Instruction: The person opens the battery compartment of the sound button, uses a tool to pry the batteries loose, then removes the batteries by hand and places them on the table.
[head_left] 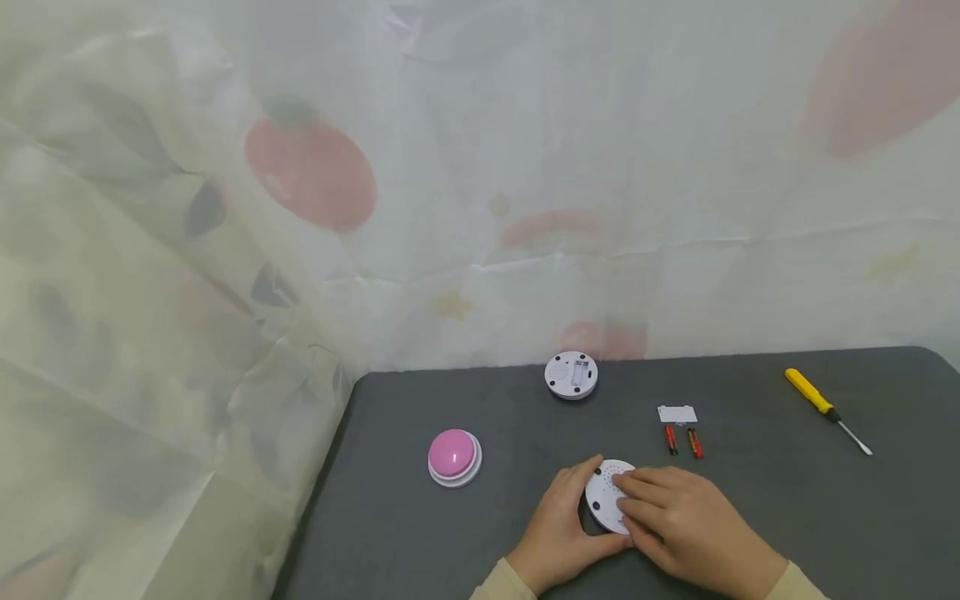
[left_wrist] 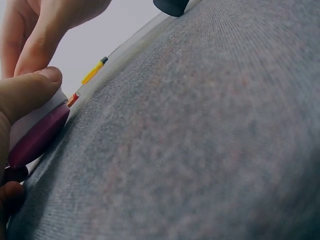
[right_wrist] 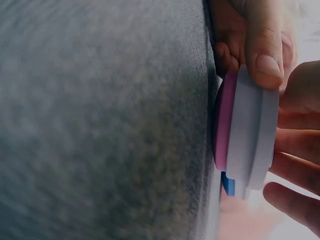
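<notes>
My left hand [head_left: 558,527] grips the rim of a round push-button device [head_left: 604,497] between thumb and fingers, low over the grey table. The device's white back, with speaker holes and dark feet, faces up; its purple-pink dome [right_wrist: 226,125] points down in the right wrist view. Across that back lies my right hand [head_left: 684,521], its fingertips touching the surface and covering its right part. Whatever is under those fingertips is hidden. Close beyond the right hand are two red batteries [head_left: 671,440] and a white rectangular cover [head_left: 677,414].
A second pink-domed button [head_left: 452,457] stands dome-up at left. Near the table's back edge, another white device [head_left: 572,375] lies back-up with its battery slot exposed. A yellow-handled screwdriver [head_left: 813,393] lies at right. Printed sheeting [head_left: 480,167] hangs behind the table.
</notes>
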